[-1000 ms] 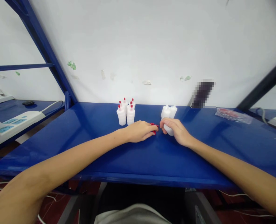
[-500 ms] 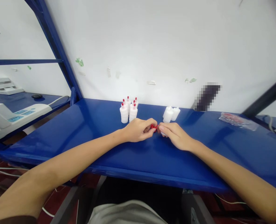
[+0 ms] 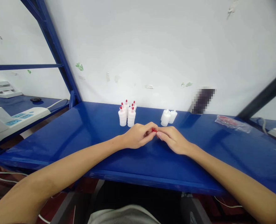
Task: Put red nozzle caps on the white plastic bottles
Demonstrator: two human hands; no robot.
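Note:
My left hand (image 3: 138, 135) is closed, its thumb and fingers curled round small red caps (image 3: 153, 129). Against its fingertips, my right hand (image 3: 174, 140) is closed too, with thumb and index finger meeting at the red. A small whitish piece, mostly hidden, shows under the right thumb. Behind my left hand stand several white bottles (image 3: 131, 119) with red-tipped nozzles, grouped upright. Beyond my right hand is a smaller cluster of white bottles (image 3: 166, 119) without red tips.
The blue table (image 3: 100, 124) runs along a white wall. A clear plastic bag (image 3: 232, 123) with red things in it lies at the right. Blue frame posts (image 3: 56, 46) rise at the left, beside a white power strip (image 3: 23, 119) on a neighbouring surface.
The hands have come closer together, and the right fingertips now meet the red in the left hand. Less of the whitish piece shows. The camera view has shifted slightly.

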